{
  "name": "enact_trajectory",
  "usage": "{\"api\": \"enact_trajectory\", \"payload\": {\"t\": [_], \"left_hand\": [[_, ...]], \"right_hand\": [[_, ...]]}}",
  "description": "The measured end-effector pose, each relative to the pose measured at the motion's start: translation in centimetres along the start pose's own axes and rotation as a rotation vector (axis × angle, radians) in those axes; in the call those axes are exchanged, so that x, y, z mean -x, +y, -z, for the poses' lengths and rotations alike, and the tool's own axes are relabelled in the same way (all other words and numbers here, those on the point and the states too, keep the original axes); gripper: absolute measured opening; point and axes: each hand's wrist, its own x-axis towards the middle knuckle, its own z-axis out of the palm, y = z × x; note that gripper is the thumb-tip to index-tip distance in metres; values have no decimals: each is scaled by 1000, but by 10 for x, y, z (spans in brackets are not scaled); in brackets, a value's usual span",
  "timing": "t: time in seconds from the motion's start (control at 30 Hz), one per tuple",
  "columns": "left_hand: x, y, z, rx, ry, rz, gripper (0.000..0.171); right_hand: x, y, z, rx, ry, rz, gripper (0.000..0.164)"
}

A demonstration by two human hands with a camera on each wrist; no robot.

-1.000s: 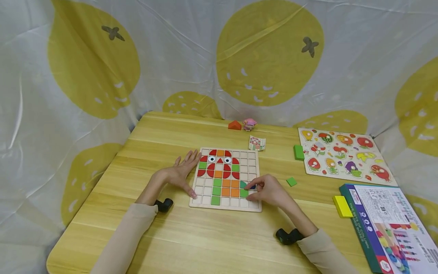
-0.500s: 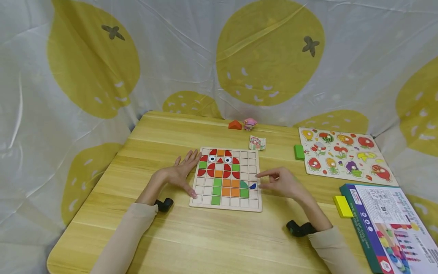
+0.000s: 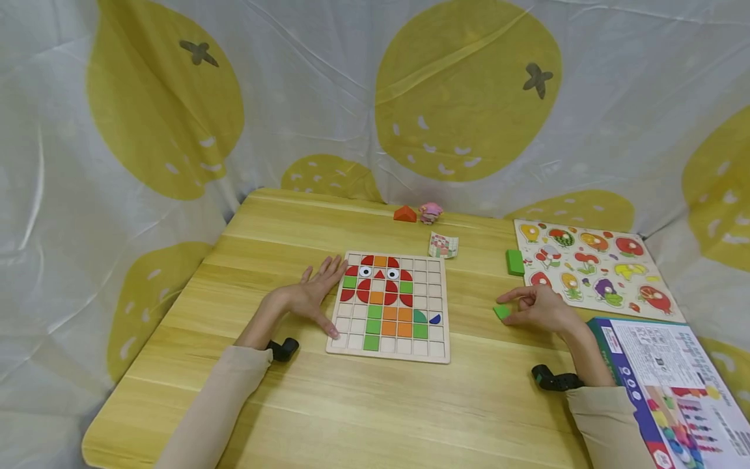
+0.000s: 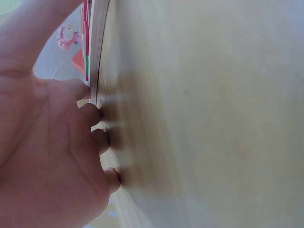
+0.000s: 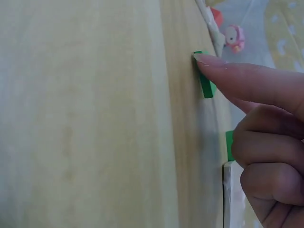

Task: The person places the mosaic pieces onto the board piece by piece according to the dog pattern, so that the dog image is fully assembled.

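Note:
A wooden grid board (image 3: 351,342) holds a picture of red, orange and green tiles with two eye pieces. My left hand (image 3: 310,296) rests spread at its left edge, thumb on the lower left corner; the left wrist view shows the palm (image 4: 47,147) with fingertips down on the table. Right of the board, my right hand (image 3: 541,307) pinches a green square tile (image 3: 500,312) between thumb and index finger. The right wrist view has the thumb tip against the edge of that green tile (image 5: 207,85). On the board's right side lies a blue segment-shaped piece (image 3: 435,319).
Behind the board are a small picture card (image 3: 443,245), a red triangular block (image 3: 405,214) and a pink figurine (image 3: 430,213). To the right are a green block (image 3: 515,262), a fruit puzzle board (image 3: 597,229) and a printed box (image 3: 656,352). A patterned curtain (image 3: 316,85) surrounds the table.
My right hand has left the board's right side, moved right across the table and taken hold of the green square tile. The left hand stays where it was.

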Motion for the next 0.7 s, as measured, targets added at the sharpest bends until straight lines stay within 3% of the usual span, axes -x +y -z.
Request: {"api": "enact_trajectory", "payload": {"t": [0.5,0.7], "left_hand": [[-1,-1,0,2,-2,9,147],[-1,-1,-1,1,-1,12,147]], "right_hand": [[-4,1,-5,28,8,-40,36],[-8,-13,-20,52,36,-35,35]]}}
